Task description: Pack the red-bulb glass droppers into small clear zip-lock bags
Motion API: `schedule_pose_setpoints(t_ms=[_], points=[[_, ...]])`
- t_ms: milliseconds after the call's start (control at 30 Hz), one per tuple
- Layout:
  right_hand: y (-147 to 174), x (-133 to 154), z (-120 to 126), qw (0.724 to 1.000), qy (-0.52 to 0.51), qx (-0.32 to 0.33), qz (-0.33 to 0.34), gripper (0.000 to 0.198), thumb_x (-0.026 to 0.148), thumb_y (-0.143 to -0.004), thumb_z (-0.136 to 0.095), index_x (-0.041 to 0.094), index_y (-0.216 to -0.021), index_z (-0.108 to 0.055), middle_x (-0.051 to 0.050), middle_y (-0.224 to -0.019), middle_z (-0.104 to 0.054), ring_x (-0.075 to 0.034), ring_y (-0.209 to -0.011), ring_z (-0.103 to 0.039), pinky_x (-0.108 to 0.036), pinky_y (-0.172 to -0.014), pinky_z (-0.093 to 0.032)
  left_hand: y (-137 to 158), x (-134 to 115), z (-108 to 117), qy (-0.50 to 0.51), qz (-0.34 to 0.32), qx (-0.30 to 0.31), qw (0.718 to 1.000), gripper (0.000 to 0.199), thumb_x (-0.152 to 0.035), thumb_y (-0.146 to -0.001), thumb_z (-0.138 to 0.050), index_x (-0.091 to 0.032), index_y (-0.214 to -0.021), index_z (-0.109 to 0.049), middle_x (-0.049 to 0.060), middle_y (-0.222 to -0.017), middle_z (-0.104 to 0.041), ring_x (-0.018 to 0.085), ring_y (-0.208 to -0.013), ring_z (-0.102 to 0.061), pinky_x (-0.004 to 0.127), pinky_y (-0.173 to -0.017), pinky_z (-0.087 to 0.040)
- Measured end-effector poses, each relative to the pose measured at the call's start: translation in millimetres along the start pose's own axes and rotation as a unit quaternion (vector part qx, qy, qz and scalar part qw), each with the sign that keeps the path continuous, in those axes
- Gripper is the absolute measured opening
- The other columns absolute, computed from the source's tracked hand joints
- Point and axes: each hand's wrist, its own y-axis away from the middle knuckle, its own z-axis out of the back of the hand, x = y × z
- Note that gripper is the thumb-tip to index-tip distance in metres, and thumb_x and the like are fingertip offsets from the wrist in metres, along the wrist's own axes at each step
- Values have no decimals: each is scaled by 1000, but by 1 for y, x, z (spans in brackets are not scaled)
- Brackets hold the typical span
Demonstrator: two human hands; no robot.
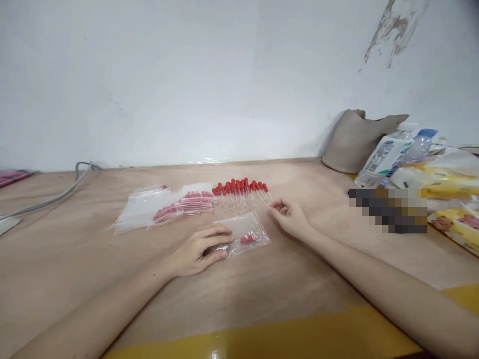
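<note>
A clear zip bag (241,224) lies flat on the brown-covered table, with a few red-bulbed droppers (248,239) inside it. My left hand (204,249) rests on the bag's left end, its fingers stretched out and thumb apart. To the bag's right, my right hand (288,217) pinches the lower end of a thin dropper (265,188) with a red bulb; its exact grip is partly hidden by the fingers. Just behind the bag spreads a row of loose red-bulbed droppers (235,187), bulbs toward the wall and thin clear tubes toward me.
Filled bags (196,202) of red bulbs overlap left of the row, beside a stack of flat clear bags (140,209). A grey cable (67,192) runs at far left. On the right stand a grey-brown container (350,142), a plastic bottle (385,154) and yellow packages (445,179).
</note>
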Motion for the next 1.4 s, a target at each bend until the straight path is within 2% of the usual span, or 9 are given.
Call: schedule_pose_setpoints(t_ms=[233,333,500,667,833,933,1033,1200,1400], points=[[-74,-13,7,968,246,-37,-28,22,27,-69,-58,13,-86,-60,-9,-86,-65,-16,-77,-59,-24,-68,-44,-5,1,2,-23,22,75,997,37,-26,-93,-40,-27,-130,-43,3,-132,-48,21,-126,-37,46,-107,-23],[-93,-9,0,960,272,-35,-53,29,29,-67,-61,11,-90,-59,-15,-91,-64,-22,-85,-60,-27,-68,-44,-5,1,3,-30,23,63,997,37,-24,-94,-38,-26,-130,-43,2,-134,-45,21,-130,-30,46,-108,-22],[-107,-6,-10,950,303,1,-74,37,18,-63,-64,7,-98,-57,-20,-93,-63,-28,-87,-60,-31,-67,-44,-2,2,0,-17,15,22,1000,36,-24,-91,-44,-23,-126,-47,5,-132,-47,21,-124,-39,42,-106,-30],[-100,-3,1,956,292,13,-39,49,15,-73,-51,3,-119,-41,-21,-97,-60,-26,-89,-58,-32,-72,-44,1,3,-2,-4,15,10,1000,37,-24,-89,-47,-22,-126,-48,7,-130,-48,22,-121,-43,42,-103,-34],[-69,-10,18,992,120,3,31,55,17,-78,-39,13,-130,-24,-4,-79,-55,-14,-65,-56,-27,-60,-46,0,3,-2,-3,23,21,1000,35,-22,-92,-42,-23,-126,-49,6,-130,-49,21,-121,-44,41,-103,-34],[-42,-18,18,997,-71,0,-5,52,21,-75,-39,20,-125,-26,5,-65,-44,-10,-44,-44,-23,-41,-40,-1,2,-2,-4,26,33,999,35,-21,-93,-39,-24,-127,-47,5,-131,-48,20,-122,-43,41,-104,-32],[-18,-19,12,982,-178,-30,-48,46,24,-69,-45,22,-113,-32,8,-63,-41,-8,-42,-42,-21,-37,-37,-1,1,0,-7,34,50,998,36,-22,-94,-37,-26,-129,-46,4,-133,-46,20,-123,-42,42,-105,-30],[-1,-12,2,961,-258,-76,-62,45,24,-61,-53,24,-101,-33,8,-69,-43,-8,-50,-49,-24,-44,-47,-1,1,3,-17,37,64,997,39,-22,-93,-38,-26,-131,-42,4,-135,-44,20,-125,-39,43,-104,-31],[8,-5,-6,959,-273,-46,-66,42,21,-61,-54,24,-97,-34,8,-72,-45,-8,-50,-54,-26,-48,-50,-1,3,0,-7,14,47,999,43,-21,-90,-44,-24,-133,-39,6,-135,-44,21,-125,-40,43,-105,-31]])
